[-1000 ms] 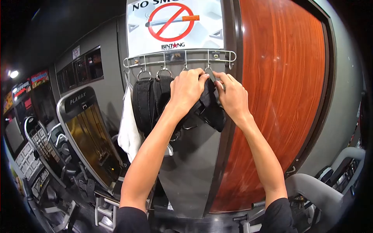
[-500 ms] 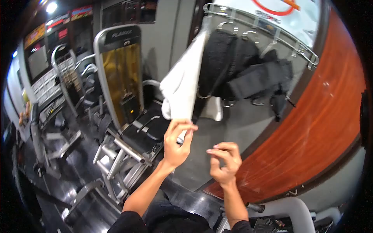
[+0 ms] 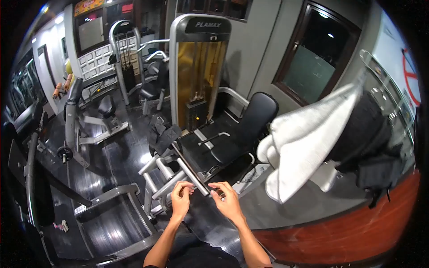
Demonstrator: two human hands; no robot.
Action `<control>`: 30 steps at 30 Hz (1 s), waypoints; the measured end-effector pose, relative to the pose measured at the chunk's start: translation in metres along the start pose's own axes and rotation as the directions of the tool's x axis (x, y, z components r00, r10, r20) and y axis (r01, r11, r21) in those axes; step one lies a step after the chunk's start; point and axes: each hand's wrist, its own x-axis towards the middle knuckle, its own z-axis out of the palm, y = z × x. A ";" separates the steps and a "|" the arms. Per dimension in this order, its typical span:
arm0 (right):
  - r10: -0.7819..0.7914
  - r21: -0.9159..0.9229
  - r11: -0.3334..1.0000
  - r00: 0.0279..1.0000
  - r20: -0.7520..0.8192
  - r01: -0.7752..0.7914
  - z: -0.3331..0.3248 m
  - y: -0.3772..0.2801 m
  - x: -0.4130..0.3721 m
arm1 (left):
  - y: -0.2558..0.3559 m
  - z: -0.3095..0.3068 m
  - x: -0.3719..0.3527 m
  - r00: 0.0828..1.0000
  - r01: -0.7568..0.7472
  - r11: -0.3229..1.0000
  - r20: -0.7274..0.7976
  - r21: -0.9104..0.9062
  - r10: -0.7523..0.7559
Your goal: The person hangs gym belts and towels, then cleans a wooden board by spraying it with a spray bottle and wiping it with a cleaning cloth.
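In the lower middle of the head view, my left hand (image 3: 181, 199) and my right hand (image 3: 226, 199) are raised side by side, a small gap between them. Their fingers are loosely curled, thumbs apart, and both look bare of any object. Behind them lie the padded silver bars (image 3: 163, 172) of a gym machine; I see no clear contact with it. To the right, a white towel (image 3: 308, 134) hangs from the metal rack (image 3: 393, 96), away from my hands. Black straps and gear (image 3: 368, 134) hang beside the towel.
A PLAMAX weight-stack machine (image 3: 201, 27) with a black seat (image 3: 260, 109) stands ahead. A dark bag-like item (image 3: 163, 134) rests near it. More machines fill the left, including a silver frame (image 3: 107, 196). A reddish wooden panel (image 3: 348, 239) curves along the lower right.
The view has swung left, so the towel and rack now sit farther right. My left hand has come away from the towel's lower end, and my hands are closer together.
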 end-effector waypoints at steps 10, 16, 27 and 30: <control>0.062 -0.010 0.998 0.997 0.055 -0.061 0.140 0.070 0.145 | -0.037 -0.069 0.108 0.982 0.125 0.930 0.090 0.345 -0.165; 0.343 0.332 0.892 0.937 -0.059 -0.306 0.209 0.126 0.235 | -0.061 -0.087 0.172 0.999 0.011 0.858 0.039 0.513 -0.036; 0.335 0.373 0.900 0.906 -0.259 -0.227 0.213 0.125 0.224 | -0.089 -0.086 0.200 0.994 0.010 0.864 0.085 0.504 -0.061; 0.459 0.576 0.782 0.846 -0.273 -0.239 0.212 0.124 0.225 | -0.089 -0.083 0.199 0.992 0.085 0.927 0.053 0.365 -0.112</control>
